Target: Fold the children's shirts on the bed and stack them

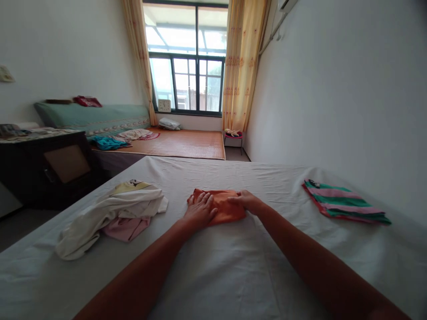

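A folded orange cloth or garment [224, 208] lies in the middle of the white sheet [213, 271]; its exact kind does not show. My left hand [201, 210] rests flat on its left part, fingers stretched out. At the right edge, my right hand [246, 201] grips the orange cloth between thumb and fingers. Off to the left is a loose heap with a white garment [123, 202] on top and a pink garment [128, 227] partly under it. To the right lies a neatly folded garment with green and pink stripes [347, 200], with something red-orange showing beneath it.
Beyond the sheet's far edge stands a low bed with a brown mat [190, 142], with a blue cloth [109, 142] on it. A dark cabinet [23, 164] is at the left, and a white wall [343, 89] runs along the right. A small stool [234, 136] stands near the curtain.
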`<action>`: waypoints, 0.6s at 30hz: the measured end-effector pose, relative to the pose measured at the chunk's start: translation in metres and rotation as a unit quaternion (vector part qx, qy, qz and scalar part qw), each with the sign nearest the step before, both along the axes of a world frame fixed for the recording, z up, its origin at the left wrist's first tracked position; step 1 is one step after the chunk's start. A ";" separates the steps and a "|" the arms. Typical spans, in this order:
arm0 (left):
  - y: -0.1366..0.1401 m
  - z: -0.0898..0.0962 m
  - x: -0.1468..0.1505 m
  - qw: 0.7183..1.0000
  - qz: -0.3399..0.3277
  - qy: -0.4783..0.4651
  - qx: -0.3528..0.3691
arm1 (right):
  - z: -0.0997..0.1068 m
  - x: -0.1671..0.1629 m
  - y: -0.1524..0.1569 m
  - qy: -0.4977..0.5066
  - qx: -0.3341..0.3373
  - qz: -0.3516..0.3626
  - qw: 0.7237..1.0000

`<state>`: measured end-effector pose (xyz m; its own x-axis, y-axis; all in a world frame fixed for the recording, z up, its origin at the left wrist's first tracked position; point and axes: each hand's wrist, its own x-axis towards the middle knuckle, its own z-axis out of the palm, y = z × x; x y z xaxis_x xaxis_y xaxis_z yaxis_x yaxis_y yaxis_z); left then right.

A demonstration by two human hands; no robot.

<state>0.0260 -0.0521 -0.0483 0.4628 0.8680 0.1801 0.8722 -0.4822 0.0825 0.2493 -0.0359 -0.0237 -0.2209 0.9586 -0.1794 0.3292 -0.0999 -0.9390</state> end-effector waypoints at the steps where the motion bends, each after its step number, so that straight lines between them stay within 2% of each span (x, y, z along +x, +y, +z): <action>1: 0.000 0.002 0.001 1.000 -0.004 -0.003 0.001 | 0.003 -0.002 -0.003 0.057 -0.029 0.016 0.998; 3: 0.000 0.007 0.002 1.000 -0.018 -0.018 0.011 | 0.010 -0.003 -0.009 0.140 -0.060 0.030 0.988; 6: 0.002 0.015 0.003 0.995 -0.044 -0.070 0.061 | 0.023 0.007 -0.015 0.222 -0.046 0.024 0.974; 9: 0.006 0.019 0.004 0.985 -0.054 -0.118 0.113 | 0.040 0.036 -0.021 0.263 -0.010 -0.016 0.965; 12: 0.010 0.014 0.005 0.985 -0.051 -0.118 0.114 | 0.060 0.075 -0.028 0.259 0.015 -0.037 0.965; 14: 0.014 0.007 0.005 0.989 -0.051 -0.104 0.090 | 0.077 0.100 -0.032 0.242 0.051 -0.018 0.969; 16: 0.017 -0.001 0.004 0.991 -0.058 -0.093 0.075 | 0.096 0.124 -0.033 0.227 0.115 0.013 0.967; 18: 0.020 -0.006 0.003 0.991 -0.065 -0.089 0.074 | 0.113 0.153 -0.032 0.205 0.192 -0.007 0.960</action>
<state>0.0292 -0.0320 -0.0544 0.5177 0.7619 0.3892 0.7803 -0.6071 0.1505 0.4020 -0.0679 0.0897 -0.1841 0.9400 0.2872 -0.0744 0.2781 -0.9577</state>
